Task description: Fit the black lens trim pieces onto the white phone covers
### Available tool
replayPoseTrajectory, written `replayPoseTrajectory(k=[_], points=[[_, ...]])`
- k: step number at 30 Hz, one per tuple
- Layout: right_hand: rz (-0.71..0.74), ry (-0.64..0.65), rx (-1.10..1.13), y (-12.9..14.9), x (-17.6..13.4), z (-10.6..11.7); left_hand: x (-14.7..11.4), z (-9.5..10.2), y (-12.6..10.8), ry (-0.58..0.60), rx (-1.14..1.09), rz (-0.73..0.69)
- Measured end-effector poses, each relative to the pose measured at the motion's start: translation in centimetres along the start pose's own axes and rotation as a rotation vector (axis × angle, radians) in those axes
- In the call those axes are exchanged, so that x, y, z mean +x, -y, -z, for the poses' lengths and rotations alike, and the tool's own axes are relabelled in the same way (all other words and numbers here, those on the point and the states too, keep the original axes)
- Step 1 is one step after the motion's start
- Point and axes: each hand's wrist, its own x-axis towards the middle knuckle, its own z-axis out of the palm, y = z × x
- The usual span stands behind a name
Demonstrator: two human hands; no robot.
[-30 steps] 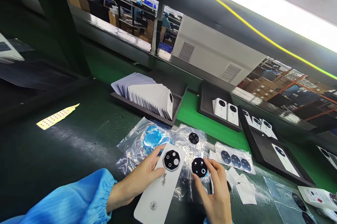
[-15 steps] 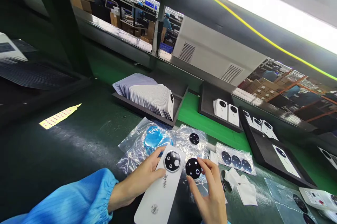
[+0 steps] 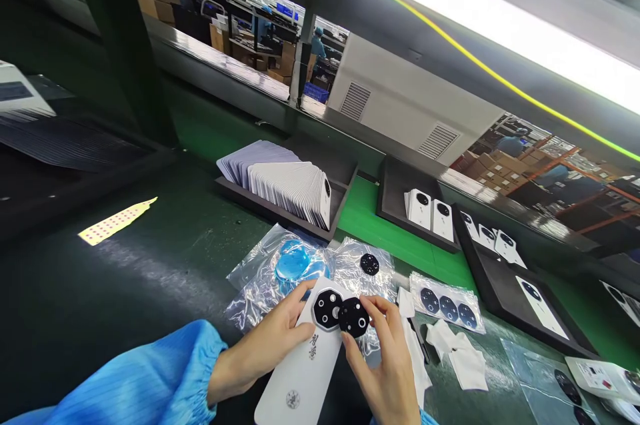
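Panel (image 3: pixel 299 375): dark script (image 3: pixel 313 347), round emblem (image 3: pixel 293 400), both too small to read. Left hand (image 3: pixel 273 338) fingers closed on it; right hand (image 3: pixel 387 355) pinching black disc (image 3: pixel 354 317).

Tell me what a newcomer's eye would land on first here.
Probably the black disc in the right hand, overlapping in view the edge of the white panel that the left hand holds. Next, perhaps, the fanned stack of pale panels in the black tray beyond, and the bright light strip at upper right.
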Motion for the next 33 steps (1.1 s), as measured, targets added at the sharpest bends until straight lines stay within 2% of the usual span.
replayPoseTrajectory(k=[22,33], points=[[0.001,0.024,0.067,1.2,0.6,-1.2,-0.2,-0.3,0.3,-0.032,-0.023,0.004],[-0.026,0.069,0.107,1.6,0.6,-1.6,-0.3,-0.1,0.4,-0.005,-0.007,0.009]])
